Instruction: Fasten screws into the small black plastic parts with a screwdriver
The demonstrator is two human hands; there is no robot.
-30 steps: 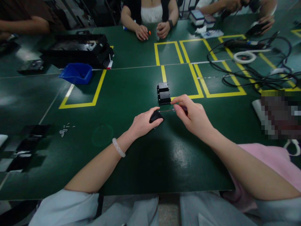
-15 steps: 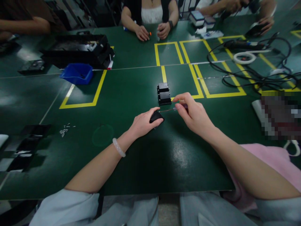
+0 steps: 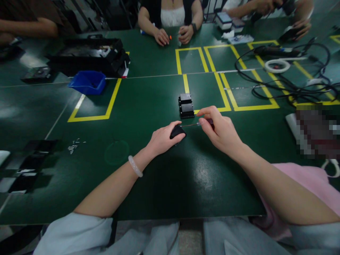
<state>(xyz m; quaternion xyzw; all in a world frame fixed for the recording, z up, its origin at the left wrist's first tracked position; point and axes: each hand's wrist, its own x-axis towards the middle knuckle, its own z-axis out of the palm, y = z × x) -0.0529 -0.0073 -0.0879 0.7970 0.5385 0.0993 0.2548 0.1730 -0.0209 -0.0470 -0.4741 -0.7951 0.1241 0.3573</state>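
Observation:
My left hand point(image 3: 165, 137) grips a small black block point(image 3: 177, 134) on the green table, thumb on the near side and fingers on the far side. In my right hand point(image 3: 218, 128) is a screwdriver point(image 3: 190, 125) with a thin shaft, held nearly level, its tip at the block's upper edge beside my left fingers. Two black blocks point(image 3: 186, 106) with shiny tops stand one behind the other just beyond my hands. Small screws point(image 3: 73, 146) lie loose to the left, and several flat black pieces point(image 3: 32, 161) rest farther left.
A blue bin point(image 3: 89, 83) stands at the left near stacked black trays point(image 3: 87, 58). Black cables point(image 3: 281, 92) and a white ring point(image 3: 277, 66) lie at the right. Pink cloth point(image 3: 305, 187) hangs at the near right edge. People sit across the table.
The view has shifted very slightly. Both hands keep their holds, with the screwdriver tip still at the block.

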